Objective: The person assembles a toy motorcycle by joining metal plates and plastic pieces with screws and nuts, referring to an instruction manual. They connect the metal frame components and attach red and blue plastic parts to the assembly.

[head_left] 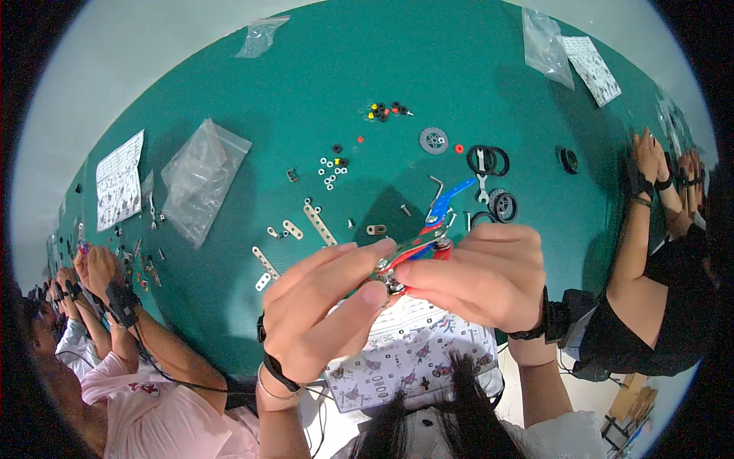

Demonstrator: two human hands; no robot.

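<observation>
Both my hands are closed on a toy model assembly (417, 252) of red, blue and metal pieces joined by screws, above the table. My left hand (321, 302) pinches its near left end, where several screws and nuts cluster. Across from it, my right hand (489, 271) grips the right side, with fingertips meeting the left ones. A blue arm (453, 200) of the model sticks out toward the far right. Close beyond it lie an L-shaped hex key (436, 184) and a small wrench (482, 186). Beneath my hands is a printed sheet (405, 363).
Perforated metal strips (316, 221) and hex nuts (330, 180) lie on the green table (306, 69). A grey wheel (433, 140), black tyres (501, 161) and small coloured parts (380, 113) are farther off. A plastic bag (202, 180) is at left. Other people's hands (99, 268) work at both sides.
</observation>
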